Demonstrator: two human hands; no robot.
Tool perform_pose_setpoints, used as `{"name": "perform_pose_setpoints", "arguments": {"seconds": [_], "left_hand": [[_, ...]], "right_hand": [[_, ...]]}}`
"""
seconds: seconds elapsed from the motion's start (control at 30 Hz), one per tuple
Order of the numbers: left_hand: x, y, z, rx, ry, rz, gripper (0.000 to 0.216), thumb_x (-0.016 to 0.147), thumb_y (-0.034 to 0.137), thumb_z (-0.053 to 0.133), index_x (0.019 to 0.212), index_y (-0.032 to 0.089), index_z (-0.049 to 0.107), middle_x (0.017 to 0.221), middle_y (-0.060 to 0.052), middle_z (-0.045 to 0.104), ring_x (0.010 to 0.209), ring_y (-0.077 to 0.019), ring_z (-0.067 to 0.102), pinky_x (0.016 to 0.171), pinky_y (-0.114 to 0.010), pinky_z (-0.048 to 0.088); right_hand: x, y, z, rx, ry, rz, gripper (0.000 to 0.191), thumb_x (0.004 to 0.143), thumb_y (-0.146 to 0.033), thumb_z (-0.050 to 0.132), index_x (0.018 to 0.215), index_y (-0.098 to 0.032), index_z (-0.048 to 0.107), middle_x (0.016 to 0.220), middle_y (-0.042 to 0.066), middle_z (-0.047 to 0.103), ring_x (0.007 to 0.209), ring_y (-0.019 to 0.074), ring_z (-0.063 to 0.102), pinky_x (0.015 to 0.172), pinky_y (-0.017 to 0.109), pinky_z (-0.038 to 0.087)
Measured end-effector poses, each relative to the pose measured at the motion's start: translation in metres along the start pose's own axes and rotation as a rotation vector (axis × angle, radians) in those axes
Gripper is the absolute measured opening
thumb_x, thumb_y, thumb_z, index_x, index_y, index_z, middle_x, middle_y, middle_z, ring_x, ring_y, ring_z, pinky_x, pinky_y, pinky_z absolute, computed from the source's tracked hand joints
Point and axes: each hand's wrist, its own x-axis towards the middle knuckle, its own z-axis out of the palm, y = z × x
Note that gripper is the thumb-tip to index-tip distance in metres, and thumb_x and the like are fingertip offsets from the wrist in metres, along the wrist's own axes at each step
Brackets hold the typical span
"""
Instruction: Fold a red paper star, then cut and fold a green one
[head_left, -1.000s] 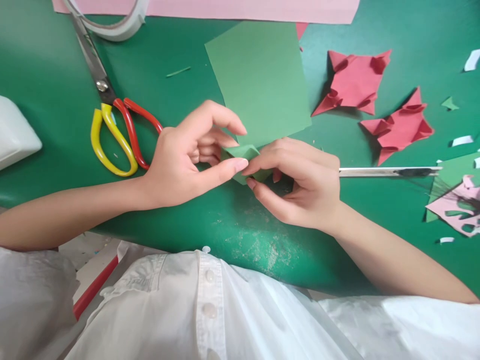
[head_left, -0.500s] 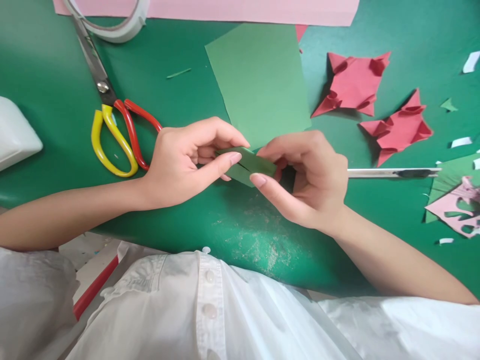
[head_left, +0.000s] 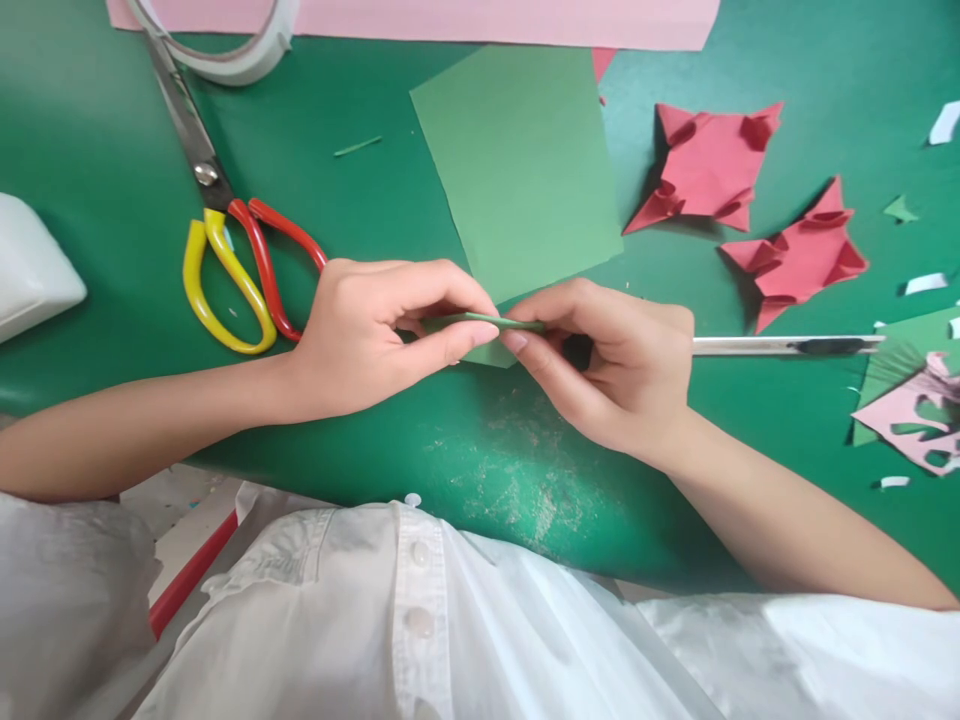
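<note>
A folded piece of green paper (head_left: 489,353) is pinched between my two hands just above the table's near side. My left hand (head_left: 401,315) grips its upper edge between thumb and fingers, and my right hand (head_left: 607,355) pinches the same edge close by, the thumbs almost touching. Part of the paper is hidden behind my fingers. Just beyond my hands lies a larger flat sheet of green paper (head_left: 525,160). Scissors (head_left: 217,210) with one yellow and one red handle rest left of my left hand.
Two red folded paper shapes (head_left: 716,170) lie at the right. A cutter-like strip (head_left: 750,346) sits beside my right hand, near a pink cut-out (head_left: 911,420) and scraps. A tape roll (head_left: 247,55), pink paper (head_left: 450,20) and a white object (head_left: 34,265) lie around.
The green piece has tipped from showing its flat face to nearly edge-on. My fingers have closed along its upper edge, with my thumbs drawn nearer to each other.
</note>
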Motion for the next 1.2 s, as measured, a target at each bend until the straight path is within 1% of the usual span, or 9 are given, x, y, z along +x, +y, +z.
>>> {"name": "perform_pose_setpoints", "arguments": {"seconds": [0.07, 0.17, 0.27, 0.4, 0.6, 0.8, 1.03, 1.1, 1.2], "left_hand": [[0.0002, -0.0002, 0.0001, 0.047, 0.021, 0.035, 0.011, 0.088, 0.030, 0.071, 0.081, 0.023, 0.074, 0.067, 0.006, 0.072, 0.049, -0.0044, 0.062, 0.048, -0.015, 0.050], [-0.0006, 0.0000, 0.0010, 0.021, 0.056, 0.047, 0.010, 0.088, 0.028, 0.072, 0.080, 0.023, 0.075, 0.067, 0.006, 0.073, 0.052, -0.0055, 0.065, 0.047, -0.015, 0.050], [-0.0021, 0.0006, 0.0019, -0.033, 0.090, -0.003, 0.010, 0.087, 0.030, 0.073, 0.081, 0.022, 0.075, 0.071, 0.005, 0.074, 0.057, -0.0081, 0.069, 0.049, -0.016, 0.056], [-0.0022, 0.0006, 0.0017, -0.061, 0.110, -0.043, 0.010, 0.086, 0.030, 0.074, 0.081, 0.021, 0.073, 0.074, 0.005, 0.074, 0.059, -0.0085, 0.070, 0.052, -0.017, 0.060], [-0.0003, 0.0001, 0.0003, -0.048, 0.106, -0.034, 0.010, 0.086, 0.029, 0.073, 0.081, 0.021, 0.070, 0.071, 0.005, 0.071, 0.056, -0.0055, 0.064, 0.049, -0.016, 0.054], [-0.0015, -0.0007, 0.0012, 0.002, 0.083, -0.045, 0.015, 0.088, 0.035, 0.070, 0.082, 0.020, 0.070, 0.067, 0.004, 0.067, 0.049, -0.0039, 0.055, 0.043, -0.016, 0.043], [-0.0004, -0.0036, -0.0001, 0.126, -0.040, 0.094, 0.015, 0.090, 0.034, 0.067, 0.080, 0.024, 0.071, 0.065, 0.006, 0.069, 0.046, -0.0044, 0.051, 0.047, -0.020, 0.041], [0.0001, -0.0046, 0.0000, 0.107, -0.035, 0.136, 0.014, 0.091, 0.032, 0.066, 0.079, 0.024, 0.070, 0.063, 0.006, 0.069, 0.045, -0.0041, 0.049, 0.045, -0.020, 0.040], [0.0008, -0.0053, 0.0007, 0.077, 0.016, 0.200, 0.015, 0.090, 0.028, 0.068, 0.076, 0.023, 0.068, 0.057, 0.007, 0.063, 0.043, -0.0037, 0.046, 0.042, -0.020, 0.037]], "right_hand": [[0.0001, -0.0008, 0.0002, -0.009, 0.001, -0.009, 0.011, 0.092, -0.021, 0.061, 0.082, -0.021, 0.063, 0.060, -0.005, 0.060, 0.049, 0.0076, 0.052, 0.051, 0.023, 0.045], [0.0000, -0.0022, 0.0004, 0.022, 0.029, 0.004, 0.011, 0.092, -0.022, 0.064, 0.081, -0.022, 0.061, 0.059, -0.006, 0.058, 0.049, 0.0067, 0.052, 0.050, 0.022, 0.043], [-0.0001, -0.0030, 0.0007, 0.060, 0.077, 0.051, 0.019, 0.089, -0.024, 0.070, 0.076, -0.022, 0.057, 0.058, -0.007, 0.056, 0.049, 0.0063, 0.050, 0.047, 0.022, 0.041], [0.0002, -0.0032, 0.0011, 0.117, 0.137, 0.080, 0.023, 0.090, -0.026, 0.069, 0.072, -0.023, 0.055, 0.059, -0.007, 0.056, 0.048, 0.0066, 0.048, 0.047, 0.023, 0.041], [-0.0010, -0.0016, 0.0004, 0.142, 0.123, 0.097, 0.015, 0.094, -0.022, 0.061, 0.079, -0.023, 0.059, 0.059, -0.007, 0.055, 0.047, 0.0066, 0.047, 0.050, 0.023, 0.042], [-0.0020, -0.0002, -0.0001, 0.053, 0.108, 0.086, 0.017, 0.095, -0.026, 0.061, 0.079, -0.023, 0.058, 0.060, -0.006, 0.057, 0.048, 0.0076, 0.050, 0.049, 0.024, 0.044], [0.0008, -0.0001, -0.0012, 0.018, 0.011, -0.023, 0.023, 0.096, -0.034, 0.063, 0.077, -0.022, 0.058, 0.056, -0.007, 0.054, 0.047, 0.0063, 0.048, 0.047, 0.022, 0.040], [0.0008, -0.0006, -0.0010, 0.027, 0.022, -0.022, 0.022, 0.094, -0.033, 0.065, 0.077, -0.022, 0.058, 0.056, -0.007, 0.055, 0.046, 0.0057, 0.047, 0.046, 0.021, 0.040], [-0.0003, -0.0016, -0.0003, 0.063, 0.057, 0.012, 0.022, 0.091, -0.030, 0.070, 0.075, -0.021, 0.057, 0.058, -0.007, 0.059, 0.046, 0.0048, 0.048, 0.045, 0.020, 0.039]]}}
